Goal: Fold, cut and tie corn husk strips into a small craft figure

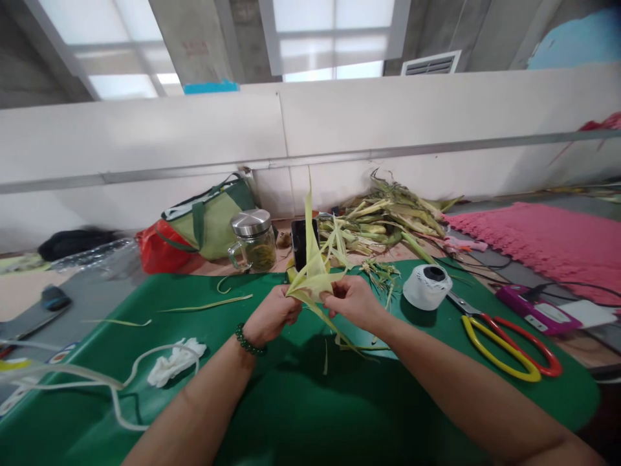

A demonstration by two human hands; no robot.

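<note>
Pale yellow-green corn husk strips (314, 278) are spread between my two hands above the green mat (291, 414). My left hand (275, 314), with a green bead bracelet (249, 341) at the wrist, is closed on the husk's left side. Thumb and fingers of my right hand (356, 301) pinch its right edge. One long strip points upward and others hang below the hands. Part of the husk is hidden by my fingers. Behind it stands a dark phone (299, 243), partly covered by the strips.
A pile of husks (388, 217) lies at the back. A lidded glass mug (257, 249) and a green bag (213, 223) stand back left. On the right are a white thread spool (427, 288), red-and-yellow scissors (514, 346) and a purple power strip (538, 310). Crumpled tissue (177, 362) and a white cable (116, 388) lie left.
</note>
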